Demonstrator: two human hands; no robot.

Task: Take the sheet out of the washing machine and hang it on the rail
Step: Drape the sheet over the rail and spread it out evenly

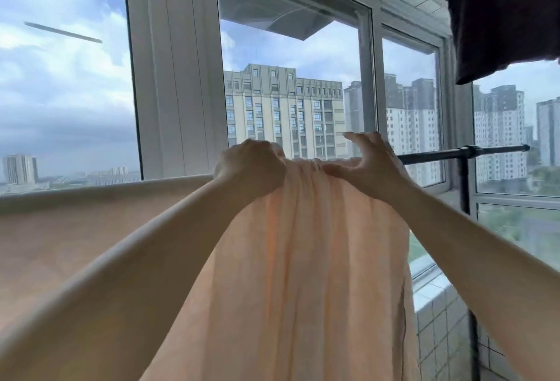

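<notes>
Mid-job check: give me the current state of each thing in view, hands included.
sheet: draped over the rail, bunched at the top.
rail: bare to the right of the sheet.
left hand: grips the bunched top.
right hand: pinches the fabric, other fingers spread.
dark garment: hanging, upper right.
windows: closed.

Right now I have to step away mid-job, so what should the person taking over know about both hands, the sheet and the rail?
Left hand: grips a bunched fold of the peach sheet at rail height.
Right hand: thumb pinches the gathered top edge, fingers spread above it.
Sheet: out of the washer, draped over the black rail, spread flat to the left, bunched at the hands. Bare rail shows to the right.
Done: sheet is on the rail.
Left: likely pull the bunched part along toward the bare end, smooth it, let go.
A dark garment hangs above right.
</notes>
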